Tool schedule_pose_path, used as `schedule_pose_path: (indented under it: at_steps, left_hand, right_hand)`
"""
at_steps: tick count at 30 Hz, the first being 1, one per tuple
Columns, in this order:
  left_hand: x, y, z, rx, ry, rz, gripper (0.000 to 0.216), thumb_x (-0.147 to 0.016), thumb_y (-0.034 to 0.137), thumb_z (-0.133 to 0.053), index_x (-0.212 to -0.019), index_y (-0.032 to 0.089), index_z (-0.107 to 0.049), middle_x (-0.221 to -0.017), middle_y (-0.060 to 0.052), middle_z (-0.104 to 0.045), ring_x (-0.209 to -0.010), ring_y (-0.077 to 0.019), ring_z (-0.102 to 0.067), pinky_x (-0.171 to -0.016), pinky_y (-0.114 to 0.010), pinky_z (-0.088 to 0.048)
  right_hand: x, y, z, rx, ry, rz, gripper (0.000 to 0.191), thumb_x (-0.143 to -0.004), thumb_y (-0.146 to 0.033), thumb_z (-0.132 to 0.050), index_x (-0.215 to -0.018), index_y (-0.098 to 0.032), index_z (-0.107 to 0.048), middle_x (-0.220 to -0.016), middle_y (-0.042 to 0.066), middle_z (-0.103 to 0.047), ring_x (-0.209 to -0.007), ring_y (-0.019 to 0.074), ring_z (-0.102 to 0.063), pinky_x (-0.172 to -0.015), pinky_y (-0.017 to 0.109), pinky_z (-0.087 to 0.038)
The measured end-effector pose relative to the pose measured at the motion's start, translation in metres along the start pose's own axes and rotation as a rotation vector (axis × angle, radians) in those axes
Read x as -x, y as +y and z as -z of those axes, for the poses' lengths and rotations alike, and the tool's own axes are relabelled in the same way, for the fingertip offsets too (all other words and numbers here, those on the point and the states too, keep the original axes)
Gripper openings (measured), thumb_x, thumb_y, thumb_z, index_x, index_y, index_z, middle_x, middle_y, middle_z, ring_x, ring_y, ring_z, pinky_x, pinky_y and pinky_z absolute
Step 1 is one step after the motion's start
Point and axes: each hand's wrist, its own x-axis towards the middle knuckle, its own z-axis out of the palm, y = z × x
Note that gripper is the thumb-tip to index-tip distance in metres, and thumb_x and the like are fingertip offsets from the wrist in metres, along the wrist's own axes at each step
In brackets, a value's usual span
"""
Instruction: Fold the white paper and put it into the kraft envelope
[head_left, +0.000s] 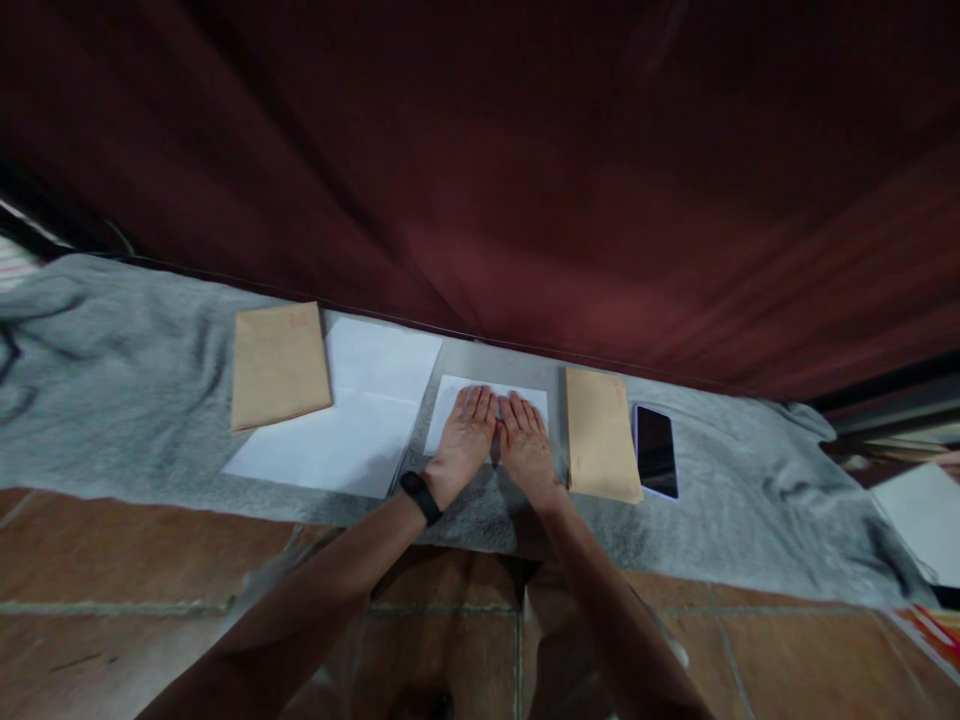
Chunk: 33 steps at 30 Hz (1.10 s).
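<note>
White paper [439, 418], flat, directly beneath fingers [518, 411]

There are 2 bare hands [470, 428] [528, 452], 1 black wristband [421, 497], at least 2 flat tan paper envelopes [281, 365] [602, 433], at least 2 rectangular white paper sheets [445, 405] [337, 440] and 1 lilac-edged black phone [656, 452].

The left hand [471, 432] and right hand [528, 450] hide the middle of a small white rectangular paper [444, 408]. The red marking [300, 321] on the squarish tan paper envelope [280, 370] is too small to read. The top edge cuts off the draped dark red cloth [510, 180].
</note>
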Motion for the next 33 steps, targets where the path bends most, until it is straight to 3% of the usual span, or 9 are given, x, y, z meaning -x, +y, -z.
schedule_pose_path:
  at_steps: [9,21,25,33]
  left_hand:
    - [0.002,0.008,0.003,-0.021,-0.043,-0.062,0.060,-0.097,0.010,-0.032,-0.156,0.007,-0.043,-0.161,-0.018,-0.043,-0.154,-0.0272,-0.034,-0.131,-0.051,-0.018]
    - [0.004,0.010,0.011,0.038,-0.053,-0.074,0.054,-0.100,0.009,-0.032,-0.151,0.007,-0.049,-0.160,-0.018,-0.045,-0.151,-0.0286,-0.040,-0.128,-0.051,-0.025]
    - [0.004,0.003,0.007,0.106,-0.052,-0.054,0.057,-0.097,0.005,-0.032,-0.152,0.010,-0.048,-0.162,-0.016,-0.044,-0.151,-0.0261,-0.040,-0.125,-0.047,-0.031]
    - [0.002,-0.005,-0.002,0.147,0.049,-0.028,0.054,-0.102,0.018,-0.034,-0.154,0.008,-0.044,-0.164,-0.016,-0.041,-0.154,-0.0280,-0.034,-0.127,-0.047,-0.025]
  right_hand:
    - [0.003,0.005,-0.003,0.099,0.033,-0.033,0.052,-0.107,-0.025,-0.039,-0.157,-0.012,-0.043,-0.166,0.017,-0.035,-0.153,0.0272,-0.036,-0.124,0.048,-0.030]
    - [0.005,0.009,-0.002,0.104,0.131,-0.165,0.053,-0.108,-0.027,-0.034,-0.150,0.001,-0.048,-0.155,0.026,-0.049,-0.145,0.0330,-0.046,-0.118,0.050,-0.038]
    - [0.000,0.007,0.002,0.056,0.135,-0.150,0.052,-0.108,-0.027,-0.031,-0.151,-0.001,-0.048,-0.158,0.023,-0.047,-0.148,0.0304,-0.043,-0.121,0.049,-0.035]
    - [-0.006,0.000,-0.001,0.018,0.016,-0.060,0.052,-0.111,-0.031,-0.029,-0.154,-0.008,-0.047,-0.163,0.015,-0.041,-0.153,0.0250,-0.036,-0.126,0.045,-0.028]
